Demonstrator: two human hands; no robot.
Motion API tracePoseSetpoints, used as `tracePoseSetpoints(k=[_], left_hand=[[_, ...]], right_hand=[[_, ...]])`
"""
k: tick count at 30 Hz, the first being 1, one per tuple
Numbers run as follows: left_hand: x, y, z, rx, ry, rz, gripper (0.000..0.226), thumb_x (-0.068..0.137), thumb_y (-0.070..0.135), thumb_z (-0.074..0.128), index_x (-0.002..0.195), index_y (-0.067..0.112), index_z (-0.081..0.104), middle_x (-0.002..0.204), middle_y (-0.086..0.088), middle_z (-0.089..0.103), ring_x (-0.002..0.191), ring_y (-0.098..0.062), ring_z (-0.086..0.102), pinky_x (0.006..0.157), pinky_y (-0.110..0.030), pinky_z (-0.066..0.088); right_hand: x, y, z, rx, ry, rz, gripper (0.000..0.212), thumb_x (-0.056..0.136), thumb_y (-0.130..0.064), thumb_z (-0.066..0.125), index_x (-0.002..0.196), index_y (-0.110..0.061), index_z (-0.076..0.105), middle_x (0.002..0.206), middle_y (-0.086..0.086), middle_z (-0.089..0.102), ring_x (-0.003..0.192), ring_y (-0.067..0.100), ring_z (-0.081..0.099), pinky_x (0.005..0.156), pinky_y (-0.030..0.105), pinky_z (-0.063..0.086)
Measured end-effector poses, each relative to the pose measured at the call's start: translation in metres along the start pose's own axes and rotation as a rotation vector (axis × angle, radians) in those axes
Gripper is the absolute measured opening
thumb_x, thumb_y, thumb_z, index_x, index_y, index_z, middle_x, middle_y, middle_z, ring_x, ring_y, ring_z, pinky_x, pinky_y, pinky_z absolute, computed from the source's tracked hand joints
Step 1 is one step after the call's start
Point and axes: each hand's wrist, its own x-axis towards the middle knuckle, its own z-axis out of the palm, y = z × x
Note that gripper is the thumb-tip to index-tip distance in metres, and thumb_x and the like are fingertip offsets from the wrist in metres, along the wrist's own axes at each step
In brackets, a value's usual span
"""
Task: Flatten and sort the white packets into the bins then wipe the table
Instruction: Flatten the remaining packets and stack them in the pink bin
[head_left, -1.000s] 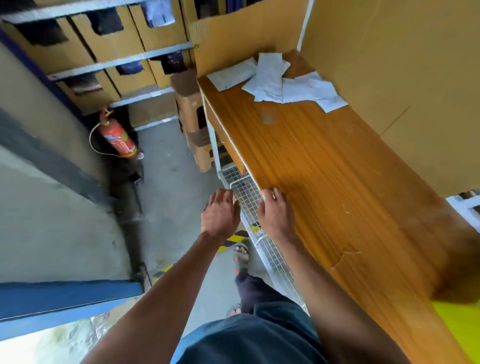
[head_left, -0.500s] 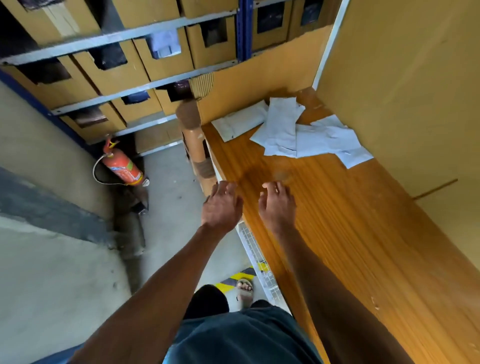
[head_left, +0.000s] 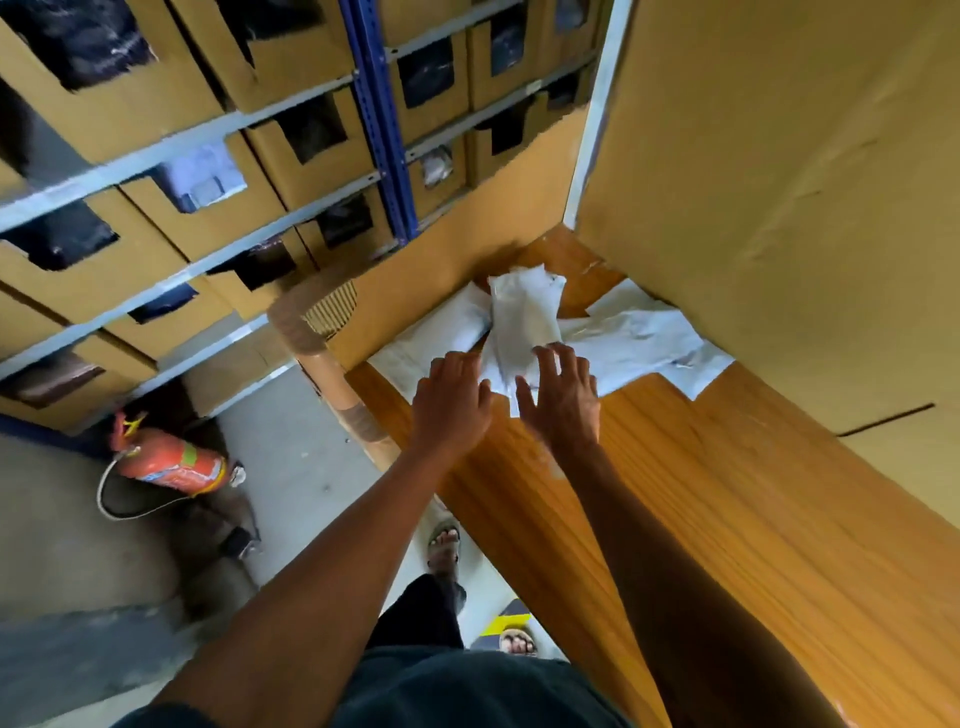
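Packets (head_left: 524, 317) are all in a loose pile at the far corner of our worktop (head_left: 727, 519), none flattened or binned as far as we can see, and no wiping yet. Our left hand (head_left: 451, 397) and right hand (head_left: 563, 397) reach the pile's near edge, fingers spread and gripping nothing. No writing we can read on the packets or the cardboard bins (head_left: 291, 156).

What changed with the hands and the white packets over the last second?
Both hands moved forward along the wooden table, from its near edge to the white packets. The left hand and right hand now reach the pile with fingers spread, gripping nothing. The packets stayed in their heap at the far corner.
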Motion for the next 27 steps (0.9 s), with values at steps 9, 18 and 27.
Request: tracePoseSetpoints(k=[9, 18, 27], left_hand=[[0.101, -0.069, 0.008, 0.135, -0.182, 0.156, 0.070, 0.102, 0.044, 0.057, 0.164, 0.035, 0.027, 0.174, -0.009, 0.015, 0.158, -0.035, 0.018, 0.123, -0.058, 0.032], [0.112, -0.069, 0.016, 0.136, -0.178, 0.218, 0.073, 0.096, 0.060, 0.051, 0.162, 0.039, 0.025, 0.169, -0.010, 0.020, 0.138, -0.036, 0.039, 0.110, -0.052, 0.043], [0.116, -0.060, 0.030, 0.073, -0.204, 0.300, 0.103, 0.091, 0.068, 0.060, 0.168, 0.036, -0.001, 0.173, -0.014, -0.020, 0.159, -0.044, -0.002, 0.126, -0.063, 0.021]], right_hand=[[0.085, -0.020, 0.038, -0.079, -0.106, 0.102, 0.084, 0.094, -0.067, 0.054, 0.163, -0.035, 0.021, 0.170, 0.016, 0.015, 0.146, 0.046, 0.032, 0.109, 0.058, 0.042], [0.077, -0.035, 0.051, -0.207, -0.007, 0.240, 0.072, 0.094, -0.059, 0.056, 0.157, -0.028, 0.040, 0.164, 0.019, 0.030, 0.103, 0.042, 0.055, 0.081, 0.048, 0.050], [0.056, -0.042, 0.052, -0.225, -0.022, 0.354, 0.073, 0.100, -0.062, 0.036, 0.165, -0.031, 0.022, 0.171, 0.017, 0.015, 0.121, 0.043, 0.048, 0.088, 0.050, 0.048]])
